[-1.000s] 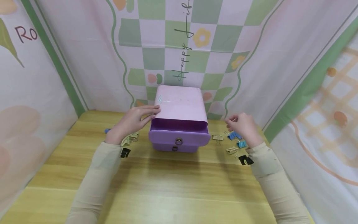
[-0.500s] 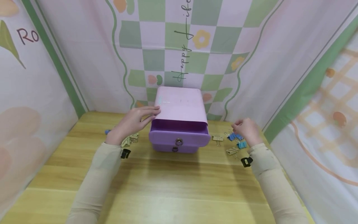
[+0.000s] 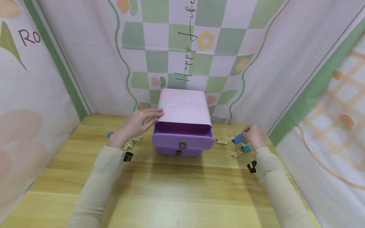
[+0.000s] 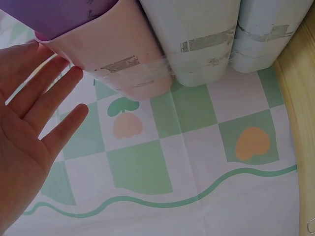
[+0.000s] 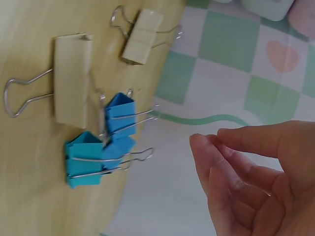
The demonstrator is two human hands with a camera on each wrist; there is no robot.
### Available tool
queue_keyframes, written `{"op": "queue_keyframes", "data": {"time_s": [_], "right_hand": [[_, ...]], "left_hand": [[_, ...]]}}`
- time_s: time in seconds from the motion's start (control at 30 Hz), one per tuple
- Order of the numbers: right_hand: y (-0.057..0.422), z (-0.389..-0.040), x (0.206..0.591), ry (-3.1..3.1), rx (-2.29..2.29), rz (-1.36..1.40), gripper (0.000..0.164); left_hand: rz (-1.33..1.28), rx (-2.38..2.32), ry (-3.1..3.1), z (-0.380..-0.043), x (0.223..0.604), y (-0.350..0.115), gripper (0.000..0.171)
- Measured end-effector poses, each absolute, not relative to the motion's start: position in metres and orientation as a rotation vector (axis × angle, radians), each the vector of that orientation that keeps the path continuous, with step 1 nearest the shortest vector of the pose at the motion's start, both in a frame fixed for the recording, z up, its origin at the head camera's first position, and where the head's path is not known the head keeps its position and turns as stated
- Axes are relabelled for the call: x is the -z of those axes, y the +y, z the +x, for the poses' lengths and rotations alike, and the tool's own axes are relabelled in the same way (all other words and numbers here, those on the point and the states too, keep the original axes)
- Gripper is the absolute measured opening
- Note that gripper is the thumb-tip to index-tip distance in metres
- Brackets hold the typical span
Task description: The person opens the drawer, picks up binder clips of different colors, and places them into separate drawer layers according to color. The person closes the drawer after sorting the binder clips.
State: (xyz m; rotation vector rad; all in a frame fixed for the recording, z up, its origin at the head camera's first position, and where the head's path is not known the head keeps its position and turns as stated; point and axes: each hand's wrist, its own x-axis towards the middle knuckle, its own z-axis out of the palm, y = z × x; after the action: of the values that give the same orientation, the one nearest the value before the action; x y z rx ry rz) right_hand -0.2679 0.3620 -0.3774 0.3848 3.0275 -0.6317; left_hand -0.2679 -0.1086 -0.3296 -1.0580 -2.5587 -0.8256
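A small pink drawer unit (image 3: 183, 106) stands against the back. Its purple upper drawer (image 3: 168, 141) is pulled out above the lower drawer (image 3: 165, 151). My left hand (image 3: 135, 125) touches the unit's upper left edge with extended fingers; the left wrist view shows its fingertips (image 4: 76, 73) at the pink casing. Above the right-hand binder clips hovers my right hand (image 3: 255, 136), thumb and forefinger bent close together, nothing between them. Beneath it lie blue binder clips (image 5: 120, 115) and a teal one (image 5: 83, 160). Pale yellow clips (image 5: 71, 81) lie beside these.
A black binder clip (image 3: 252, 166) lies by the right sleeve. Left of the unit are a pale yellow clip (image 3: 128, 145), a black clip (image 3: 128, 156) and a blue item (image 3: 109, 134) partly behind the left wrist. A patterned cloth (image 3: 159, 60) hangs behind the wooden table (image 3: 171, 196).
My right hand has moved right and slightly toward me, lower over the blue clips. The black clip by the right sleeve has shifted a little. My left hand stays at the unit.
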Motion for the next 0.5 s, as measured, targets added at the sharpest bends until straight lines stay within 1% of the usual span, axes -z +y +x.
{"op": "queue_keyframes", "data": {"time_s": [0.3,0.5], "right_hand": [[0.376,-0.273,0.398,3.076,0.642,0.422,0.026],[0.384,-0.279,0.41,3.097,0.538,0.462,0.026]], "left_hand": [[-1.048,0.82,-2.58,-0.267,0.329,-0.108,0.034],[-1.049,0.817,-2.579,-0.268,0.329,-0.108,0.034]]}}
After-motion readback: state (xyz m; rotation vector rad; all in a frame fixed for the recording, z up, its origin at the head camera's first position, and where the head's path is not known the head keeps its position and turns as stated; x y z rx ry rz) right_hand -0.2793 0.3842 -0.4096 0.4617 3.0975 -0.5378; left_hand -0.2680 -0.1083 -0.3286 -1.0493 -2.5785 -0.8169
